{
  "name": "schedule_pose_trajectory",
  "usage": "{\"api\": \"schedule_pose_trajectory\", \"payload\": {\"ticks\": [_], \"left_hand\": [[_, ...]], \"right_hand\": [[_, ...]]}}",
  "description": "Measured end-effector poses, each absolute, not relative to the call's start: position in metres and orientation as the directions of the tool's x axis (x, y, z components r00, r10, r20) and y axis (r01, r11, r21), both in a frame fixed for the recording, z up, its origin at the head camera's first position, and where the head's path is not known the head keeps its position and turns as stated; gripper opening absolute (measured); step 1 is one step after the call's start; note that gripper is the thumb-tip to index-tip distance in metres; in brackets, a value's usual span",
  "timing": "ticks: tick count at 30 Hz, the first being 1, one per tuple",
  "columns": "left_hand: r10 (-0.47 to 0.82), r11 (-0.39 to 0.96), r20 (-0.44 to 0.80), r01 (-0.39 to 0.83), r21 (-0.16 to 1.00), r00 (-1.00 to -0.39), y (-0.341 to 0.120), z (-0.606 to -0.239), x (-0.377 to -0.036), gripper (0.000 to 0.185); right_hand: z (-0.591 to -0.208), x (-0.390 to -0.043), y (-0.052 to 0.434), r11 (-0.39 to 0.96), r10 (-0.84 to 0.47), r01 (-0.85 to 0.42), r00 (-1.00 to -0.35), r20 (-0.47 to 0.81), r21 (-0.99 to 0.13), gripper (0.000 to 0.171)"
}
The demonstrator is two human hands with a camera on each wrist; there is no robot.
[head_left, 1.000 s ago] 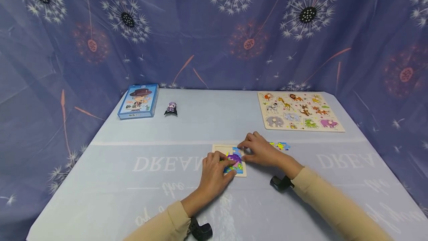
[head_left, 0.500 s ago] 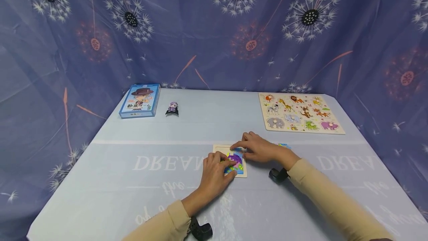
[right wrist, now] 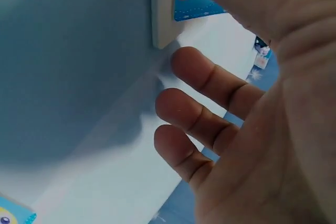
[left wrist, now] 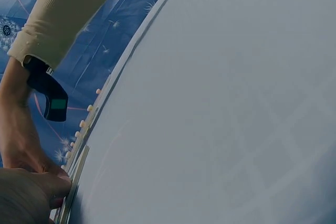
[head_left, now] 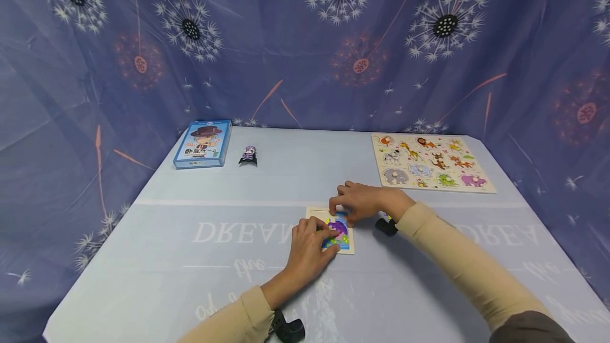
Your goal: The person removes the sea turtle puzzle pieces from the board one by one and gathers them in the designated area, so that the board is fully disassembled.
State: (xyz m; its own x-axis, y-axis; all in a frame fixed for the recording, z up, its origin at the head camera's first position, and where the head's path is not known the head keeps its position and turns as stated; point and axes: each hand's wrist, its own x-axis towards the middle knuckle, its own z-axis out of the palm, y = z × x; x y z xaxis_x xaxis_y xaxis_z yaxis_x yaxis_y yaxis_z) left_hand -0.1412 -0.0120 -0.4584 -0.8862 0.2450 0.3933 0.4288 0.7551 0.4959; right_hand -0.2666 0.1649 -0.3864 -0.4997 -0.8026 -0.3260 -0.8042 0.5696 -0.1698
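A small wooden puzzle board (head_left: 348, 248) with a purple and blue picture lies at the middle of the table. My left hand (head_left: 308, 246) rests its fingertips on the board's left side; the left wrist view shows those fingers (left wrist: 31, 195) against the board's edge (left wrist: 76, 171). My right hand (head_left: 360, 201) reaches over the board's far edge, thumb and forefinger pinching a blue puzzle piece (head_left: 341, 218). In the right wrist view the blue piece (right wrist: 198, 4) sits beside the board's pale rim (right wrist: 161, 11), and the other fingers (right wrist: 210, 85) hang loose.
A blue game box (head_left: 203, 143) and a small purple figure (head_left: 248, 155) stand at the far left. An animal peg puzzle (head_left: 431, 162) lies at the far right. The tablecloth (head_left: 190, 258) carries mirrored lettering. A flowered curtain closes the back and sides.
My right hand has slid left along the board's far edge, and its wrist now hides the loose pieces beside the board. The left hand has stayed on the board.
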Motion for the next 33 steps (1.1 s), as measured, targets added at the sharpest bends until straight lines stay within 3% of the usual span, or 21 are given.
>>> {"api": "schedule_pose_trajectory", "payload": {"ticks": [6,17,25,33], "left_hand": [[0.245,0.758,0.382,0.422,0.498,-0.891,-0.012,-0.459,-0.141,0.026],[0.244,0.755,0.413,0.439,0.487,-0.878,-0.011,-0.459,-0.141,0.026],[0.24,0.762,0.458,0.459,0.456,-0.856,-0.01,-0.459,-0.141,0.025],[0.235,0.762,0.427,0.438,0.477,-0.873,-0.01,-0.459,-0.141,0.026]], "right_hand": [[-0.394,-0.265,0.17,0.609,-0.791,-0.748,-0.546,-0.278,-0.264,0.034],[-0.418,-0.243,0.192,0.567,-0.789,-0.761,-0.612,0.06,-0.316,0.034],[-0.426,-0.237,0.194,0.606,-0.739,-0.713,-0.668,0.081,-0.354,0.051],[-0.433,-0.23,0.19,0.673,-0.639,-0.614,-0.763,0.094,-0.412,0.039]]}}
